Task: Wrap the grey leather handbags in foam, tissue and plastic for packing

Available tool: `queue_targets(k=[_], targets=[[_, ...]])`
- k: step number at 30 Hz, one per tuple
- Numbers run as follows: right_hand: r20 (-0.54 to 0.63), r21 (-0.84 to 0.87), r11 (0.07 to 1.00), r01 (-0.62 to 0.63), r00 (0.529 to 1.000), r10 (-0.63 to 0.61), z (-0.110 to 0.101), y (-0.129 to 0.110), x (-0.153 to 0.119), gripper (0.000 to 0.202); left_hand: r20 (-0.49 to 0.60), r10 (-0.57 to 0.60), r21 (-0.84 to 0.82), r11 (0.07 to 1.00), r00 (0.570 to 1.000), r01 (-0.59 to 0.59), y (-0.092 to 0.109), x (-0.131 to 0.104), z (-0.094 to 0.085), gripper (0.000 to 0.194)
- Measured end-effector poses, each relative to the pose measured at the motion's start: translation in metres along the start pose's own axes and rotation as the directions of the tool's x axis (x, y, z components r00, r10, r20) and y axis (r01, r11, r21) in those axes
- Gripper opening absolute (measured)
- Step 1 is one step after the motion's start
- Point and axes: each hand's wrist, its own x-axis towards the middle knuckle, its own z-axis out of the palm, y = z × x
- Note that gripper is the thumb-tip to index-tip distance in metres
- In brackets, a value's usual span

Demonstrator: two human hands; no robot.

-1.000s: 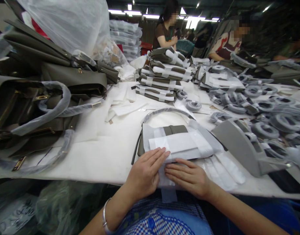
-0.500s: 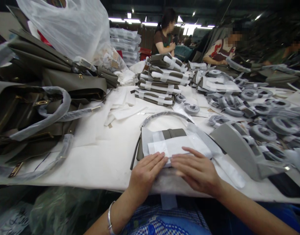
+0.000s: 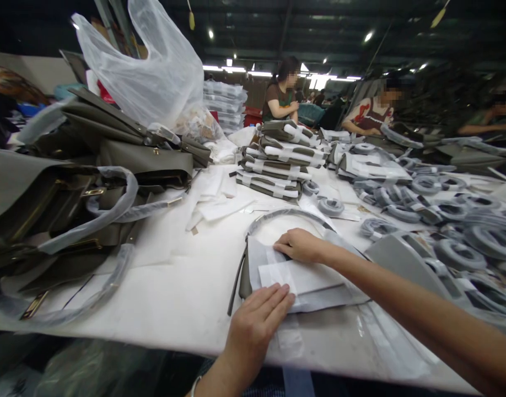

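In front of me on the table lies a dark olive handbag (image 3: 245, 275), with white wrapping paper (image 3: 298, 277) over its body and a clear-wrapped handle (image 3: 273, 216) arching behind. My left hand (image 3: 259, 317) rests on the near part of the paper, fingers stretched out flat. Across the top reaches my right hand (image 3: 299, 246), its fingers curled and closed at the bag's far edge; what they pinch, if anything, is hidden. A strip of clear tape (image 3: 290, 337) hangs over the table's front edge.
Several olive bags with wrapped handles (image 3: 124, 193) crowd the left, by a large plastic bag (image 3: 162, 71). Behind stands a stack of wrapped bags (image 3: 273, 184). Coiled wrapped straps (image 3: 455, 253) and a grey curved piece (image 3: 405, 264) lie right. Co-workers (image 3: 280, 99) are at the back.
My right hand has moved from the near edge of the paper to the bag's far edge, and its fingers have curled. The left stays flat on the paper. The view has tilted up.
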Motion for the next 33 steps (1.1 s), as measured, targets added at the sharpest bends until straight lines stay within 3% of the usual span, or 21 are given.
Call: queue_targets(k=[7, 17, 25, 28, 30, 31, 33], targets=[[-0.038, 0.046, 0.999, -0.022, 0.999, 0.024, 0.012, -0.028, 0.009, 0.042, 0.006, 0.012, 0.017, 1.000, 1.000, -0.012, 0.000, 0.000, 0.000, 0.036], [-0.073, 0.156, 0.987, 0.045, 0.997, -0.033, -0.003, 0.010, -0.007, 0.037, 0.025, 0.003, 0.028, 1.000, 1.000, -0.003, 0.001, -0.003, 0.003, 0.037], [-0.099, 0.108, 0.990, 0.086, 0.992, -0.075, 0.007, -0.016, 0.005, 0.033, -0.001, 0.026, 0.041, 0.999, 1.000, -0.026, 0.001, -0.001, 0.002, 0.036], [-0.119, 0.112, 0.988, 0.106, 0.989, -0.092, 0.007, -0.021, -0.004, 0.033, 0.013, 0.010, 0.031, 0.999, 1.000, -0.010, 0.002, 0.000, 0.001, 0.036], [-0.241, 0.130, 0.979, 0.154, 0.963, -0.120, 0.010, -0.021, -0.027, 0.033, 0.027, -0.003, 0.021, 1.000, 1.000, 0.003, 0.002, -0.001, 0.000, 0.036], [-0.343, 0.132, 0.972, 0.197, 0.929, -0.142, 0.013, -0.021, -0.043, 0.034, 0.034, -0.008, 0.013, 1.000, 0.999, 0.008, 0.002, -0.002, 0.000, 0.037], [-0.536, 0.094, 0.946, 0.309, 0.817, -0.214, 0.025, -0.024, -0.083, 0.039, 0.052, -0.018, -0.012, 1.000, 0.998, 0.019, 0.003, -0.003, 0.000, 0.037]])
